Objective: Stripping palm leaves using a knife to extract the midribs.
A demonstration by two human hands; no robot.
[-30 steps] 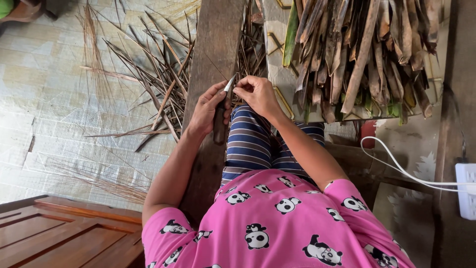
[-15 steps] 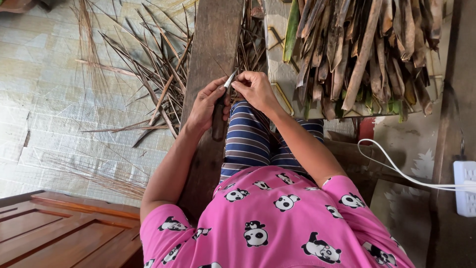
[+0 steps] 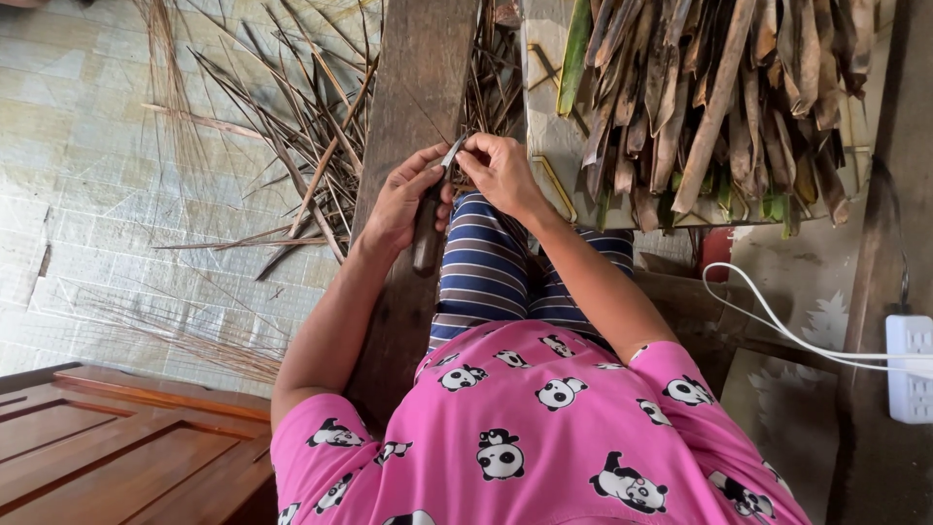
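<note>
My left hand point(image 3: 400, 202) is closed around the dark wooden handle of a small knife point(image 3: 426, 231). Its short metal blade points up toward my right hand point(image 3: 501, 171). The right hand's fingertips pinch a thin dry leaf strip point(image 3: 465, 146) right at the blade tip. Both hands meet above my knee in striped trousers point(image 3: 486, 262), beside a long wooden plank point(image 3: 413, 68). How much of the strip lies past the fingers is hidden.
Dry leaf strips and thin ribs point(image 3: 292, 146) lie scattered on the tiled floor at left. A bundle of brown and green leaves point(image 3: 709, 97) rests on a board at upper right. A white power strip point(image 3: 909, 365) with cable sits at right, a wooden panel point(image 3: 107, 437) at lower left.
Both hands stay together at the knife; they have only shifted slightly in the picture as the view moved. The grip looks the same.
</note>
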